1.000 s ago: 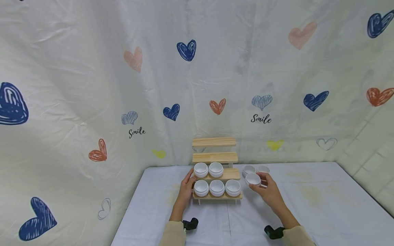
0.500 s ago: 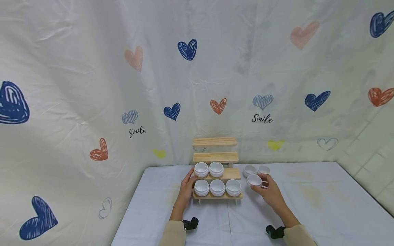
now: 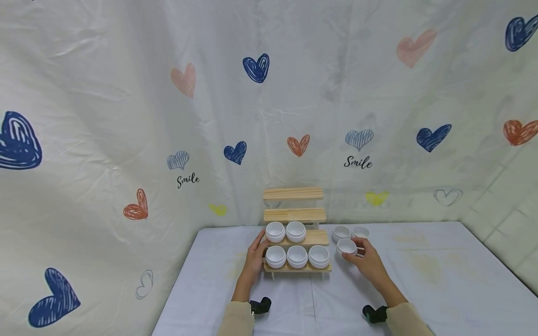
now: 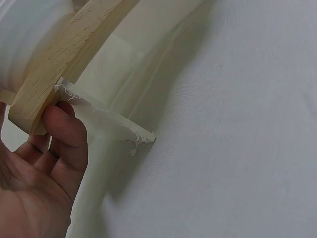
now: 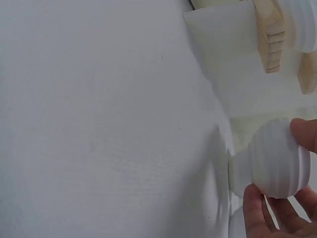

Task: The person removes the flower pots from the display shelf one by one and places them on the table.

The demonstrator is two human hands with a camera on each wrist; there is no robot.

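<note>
Barely shifted since a second ago, the white bowl (image 3: 346, 246) sits only slightly nearer, clamped in the fingers of the right hand (image 3: 367, 261), right of the wooden stand (image 3: 317, 238). The left hand (image 3: 253, 259) grips the stand's left end. Five bowls (image 3: 297, 256) fill its two lowest shelves; two others (image 3: 341, 233) stand farther back on the tabletop (image 3: 441, 280).
</note>
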